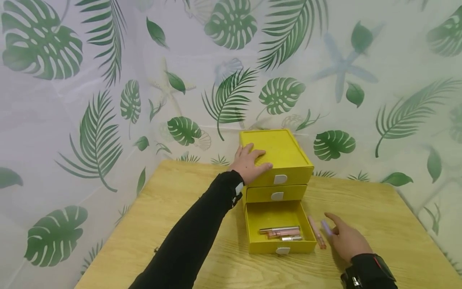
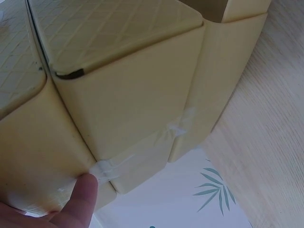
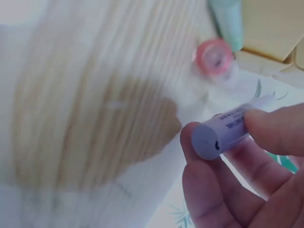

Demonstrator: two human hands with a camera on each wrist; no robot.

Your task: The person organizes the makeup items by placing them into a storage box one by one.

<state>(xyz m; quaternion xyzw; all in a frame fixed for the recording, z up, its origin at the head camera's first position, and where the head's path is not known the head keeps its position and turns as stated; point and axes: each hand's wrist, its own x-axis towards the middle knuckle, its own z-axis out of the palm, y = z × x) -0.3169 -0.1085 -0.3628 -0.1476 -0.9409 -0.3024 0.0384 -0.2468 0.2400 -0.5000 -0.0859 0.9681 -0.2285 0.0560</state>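
Observation:
A yellow three-drawer box [image 1: 276,147] stands on the table. My left hand [image 1: 249,164] rests on its top at the near left corner, fingers spread; in the left wrist view one finger [image 2: 81,202] lies along the box's side. The bottom drawer [image 1: 265,248] is pulled out and holds several slim tubes [image 1: 284,233], silver and pink. Right of that drawer, my right hand [image 1: 351,243] pinches a small lavender tube [image 3: 221,132] with dark printed lettering, between thumb and fingers. A pink tube [image 1: 317,233] lies on the table between this hand and the drawer.
The wood-grain table [image 1: 202,188] runs back to a leaf-printed sheet [image 1: 187,100] hanging behind and at the sides. The middle drawer [image 1: 276,195] and top drawer [image 1: 280,179] are closed, each with a white tab.

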